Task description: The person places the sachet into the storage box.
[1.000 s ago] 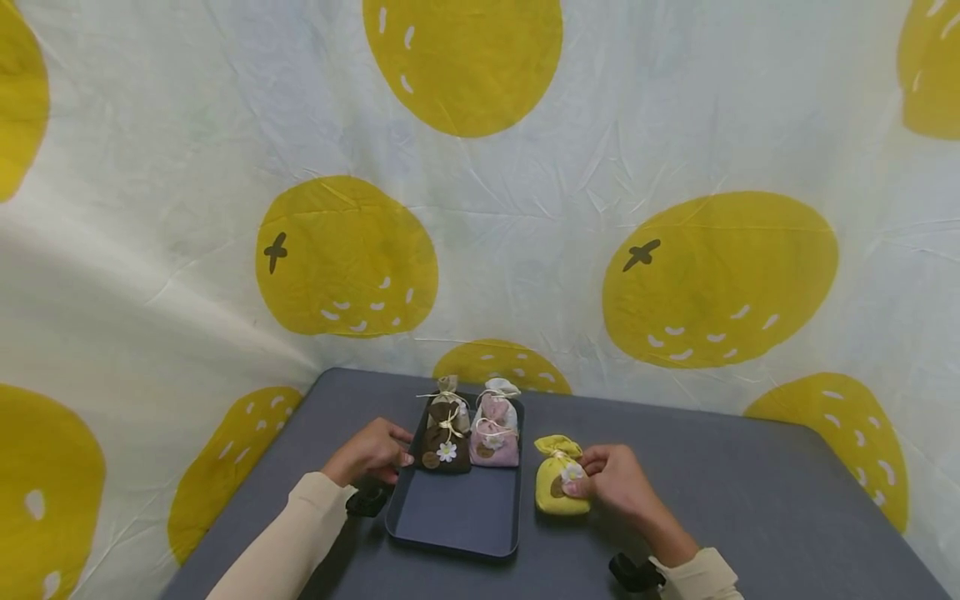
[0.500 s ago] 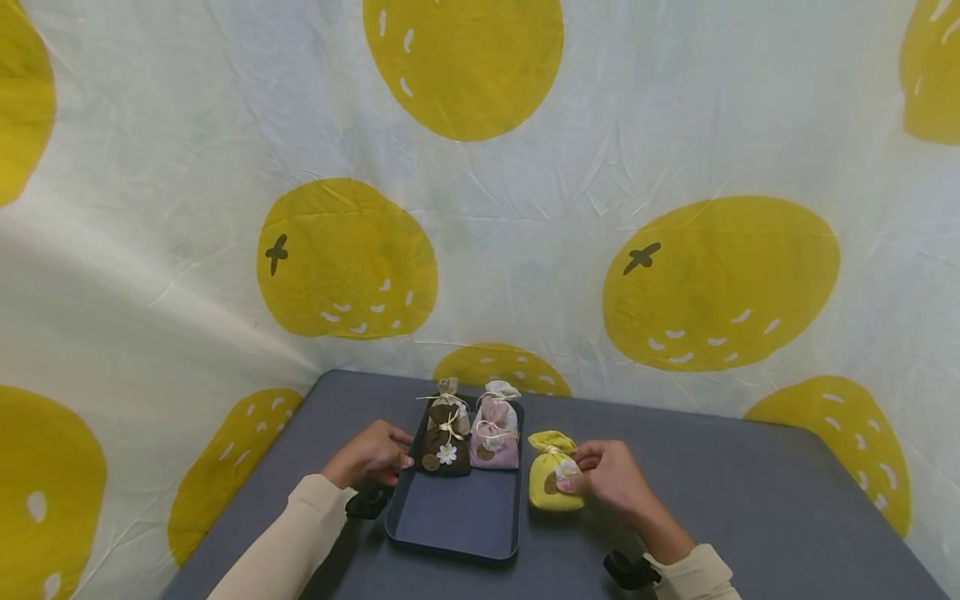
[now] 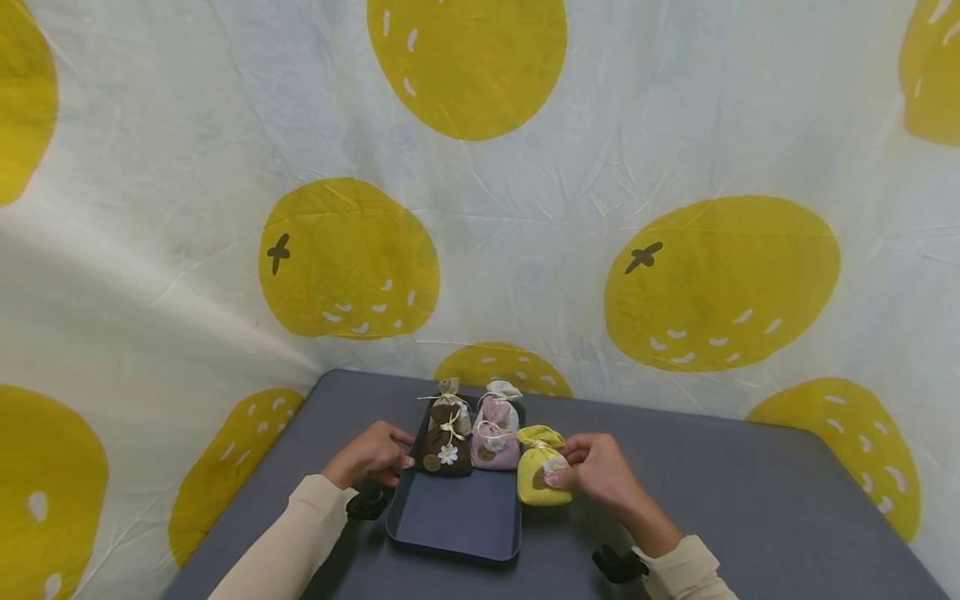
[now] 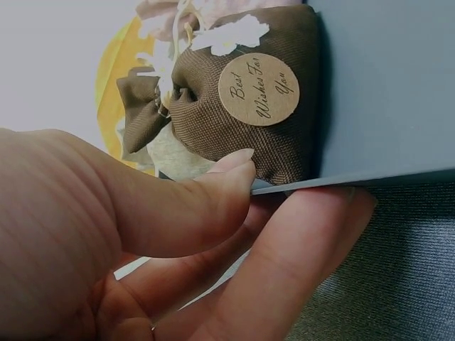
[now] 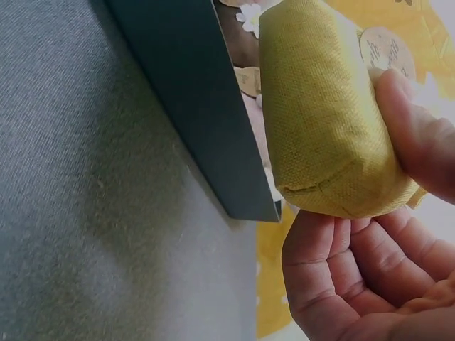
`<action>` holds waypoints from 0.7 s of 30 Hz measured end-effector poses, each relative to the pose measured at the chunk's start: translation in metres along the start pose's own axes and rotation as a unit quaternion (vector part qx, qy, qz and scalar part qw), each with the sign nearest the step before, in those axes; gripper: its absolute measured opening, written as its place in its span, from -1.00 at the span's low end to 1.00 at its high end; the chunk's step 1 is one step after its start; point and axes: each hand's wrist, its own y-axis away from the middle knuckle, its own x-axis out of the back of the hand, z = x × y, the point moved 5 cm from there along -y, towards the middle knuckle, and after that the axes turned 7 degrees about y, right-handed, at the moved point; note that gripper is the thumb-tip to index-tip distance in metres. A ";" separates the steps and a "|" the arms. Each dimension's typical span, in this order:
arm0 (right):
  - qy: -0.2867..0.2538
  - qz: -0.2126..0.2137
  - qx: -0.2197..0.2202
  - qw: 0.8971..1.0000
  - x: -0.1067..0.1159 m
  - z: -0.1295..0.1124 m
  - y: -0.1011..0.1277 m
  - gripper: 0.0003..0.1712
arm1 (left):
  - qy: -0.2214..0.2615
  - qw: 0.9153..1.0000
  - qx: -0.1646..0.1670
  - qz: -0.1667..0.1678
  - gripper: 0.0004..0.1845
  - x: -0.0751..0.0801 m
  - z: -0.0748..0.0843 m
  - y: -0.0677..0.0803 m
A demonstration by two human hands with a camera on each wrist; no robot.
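A big white cloth (image 3: 525, 208) with yellow round fruit shapes hangs behind everything. In front of it is the grey tabletop (image 3: 750, 500). On the tabletop sits a dark tray (image 3: 457, 521) with a low rim.

The left hand (image 3: 371, 454) holds the tray's left edge. Its thumb (image 4: 178, 206) lies on top of the rim and its fingers (image 4: 298, 263) curl under it, so the edge is pinched between them. Just past the thumb tip, a brown bag (image 3: 445, 446) lies in the far end of the tray. It has a white flower and a round paper tag on it. The thumb is very near this bag; I cannot tell if it touches.

Next to the brown bag, further from the left fingers, is a pink bag (image 3: 495, 442), also in the tray. Behind these two are a tan bag (image 3: 448, 392) and a white bag (image 3: 501, 390), small and partly hidden.

The right hand (image 3: 600, 471) grips a yellow bag (image 3: 538, 479). Its thumb (image 5: 419, 135) presses one side and its fingers (image 5: 341, 263) curl under the bottom. The yellow bag is up off the tabletop, right at the tray's right rim and just beside the pink bag.

Both arms wear cream sleeves (image 3: 292, 542).
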 end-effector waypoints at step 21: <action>-0.013 0.000 0.025 1.000 -0.013 -0.014 -0.008 -0.61 | -0.001 1.000 -0.005 0.007 -0.55 -0.001 0.002 0.001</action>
